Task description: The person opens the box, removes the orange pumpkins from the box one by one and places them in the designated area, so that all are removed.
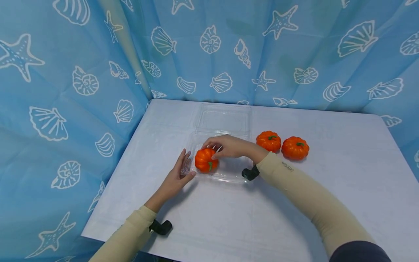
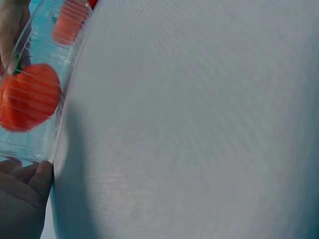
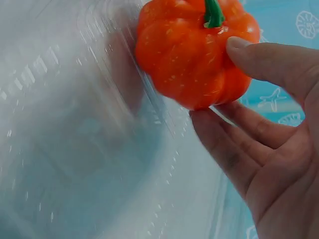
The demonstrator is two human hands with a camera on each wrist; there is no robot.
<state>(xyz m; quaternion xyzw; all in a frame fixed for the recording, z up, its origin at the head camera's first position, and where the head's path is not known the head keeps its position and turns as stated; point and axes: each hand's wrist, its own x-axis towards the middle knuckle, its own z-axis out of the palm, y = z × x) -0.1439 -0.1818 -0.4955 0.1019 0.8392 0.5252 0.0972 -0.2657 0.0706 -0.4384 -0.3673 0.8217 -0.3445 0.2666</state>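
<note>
A small orange pumpkin (image 1: 206, 160) with a green stem is at the left end of a clear plastic clamshell box (image 1: 234, 171). My right hand (image 1: 230, 146) pinches this pumpkin between thumb and fingertips; in the right wrist view the thumb lies on the pumpkin's (image 3: 184, 59) side near the stem. At the box's left end, my left hand (image 1: 174, 182) has its fingers stretched along the wall and its thumb by the front corner. The left wrist view shows those fingertips (image 2: 44, 174) right at the box's end, with the pumpkin (image 2: 32, 97) seen through the clear wall.
The box's lid (image 1: 224, 119) lies folded back behind its base. Two more orange pumpkins, one (image 1: 268, 141) nearer the box and another (image 1: 295, 148) beside it, sit to the right, close to my right forearm. A white cloth covers the table (image 1: 212, 218); a blue shell-patterned curtain (image 1: 226, 51) hangs behind.
</note>
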